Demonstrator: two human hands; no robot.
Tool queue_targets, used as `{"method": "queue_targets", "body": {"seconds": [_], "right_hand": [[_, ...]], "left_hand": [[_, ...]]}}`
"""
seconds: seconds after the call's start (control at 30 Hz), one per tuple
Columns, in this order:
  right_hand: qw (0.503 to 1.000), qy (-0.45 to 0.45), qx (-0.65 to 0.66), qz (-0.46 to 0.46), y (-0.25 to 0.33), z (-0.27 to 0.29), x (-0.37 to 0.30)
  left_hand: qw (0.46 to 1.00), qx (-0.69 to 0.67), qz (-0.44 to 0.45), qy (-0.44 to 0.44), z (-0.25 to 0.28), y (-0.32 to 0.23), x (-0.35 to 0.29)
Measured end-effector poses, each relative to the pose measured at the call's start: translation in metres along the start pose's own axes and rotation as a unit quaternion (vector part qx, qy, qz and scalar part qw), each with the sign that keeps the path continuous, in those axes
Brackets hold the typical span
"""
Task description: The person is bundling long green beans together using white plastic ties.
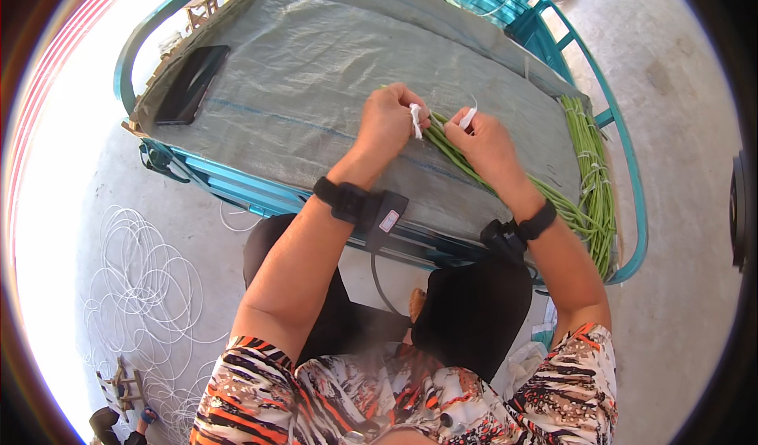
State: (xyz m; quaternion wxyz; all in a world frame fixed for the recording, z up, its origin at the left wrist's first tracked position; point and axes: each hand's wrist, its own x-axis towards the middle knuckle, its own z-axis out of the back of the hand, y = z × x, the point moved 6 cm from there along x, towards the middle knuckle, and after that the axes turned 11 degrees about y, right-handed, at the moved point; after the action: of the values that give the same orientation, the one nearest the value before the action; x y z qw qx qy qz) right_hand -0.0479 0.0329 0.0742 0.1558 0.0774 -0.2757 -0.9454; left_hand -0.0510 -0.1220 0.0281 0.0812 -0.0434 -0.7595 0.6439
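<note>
A loose bunch of green long beans (450,151) runs from my left hand down and right under my right hand. My left hand (384,121) is closed around the bunch's far end, its fingers partly hidden. A white strip (416,121) shows at its fingertips; I cannot tell whether it is a tie or a finger wrap. Just right of it, my right hand (487,146) is closed in a pinch above the beans. A white string (468,118) sticks up from its fingertips. Both wrists wear black straps with small dark devices.
More long beans (592,161), bound with white ties, lie along the right side of the grey-green sheet (316,66) covering a teal metal cart (636,216). A dark phone (193,84) lies at the left. Tangled white cord (146,279) is on the floor.
</note>
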Motion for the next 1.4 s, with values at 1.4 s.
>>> {"method": "queue_targets", "body": {"seconds": [1.4], "right_hand": [[0.949, 0.155, 0.196, 0.192, 0.010, -0.014, 0.055]], "left_hand": [[0.807, 0.507, -0.299, -0.053, -0.025, -0.047, -0.021]]}}
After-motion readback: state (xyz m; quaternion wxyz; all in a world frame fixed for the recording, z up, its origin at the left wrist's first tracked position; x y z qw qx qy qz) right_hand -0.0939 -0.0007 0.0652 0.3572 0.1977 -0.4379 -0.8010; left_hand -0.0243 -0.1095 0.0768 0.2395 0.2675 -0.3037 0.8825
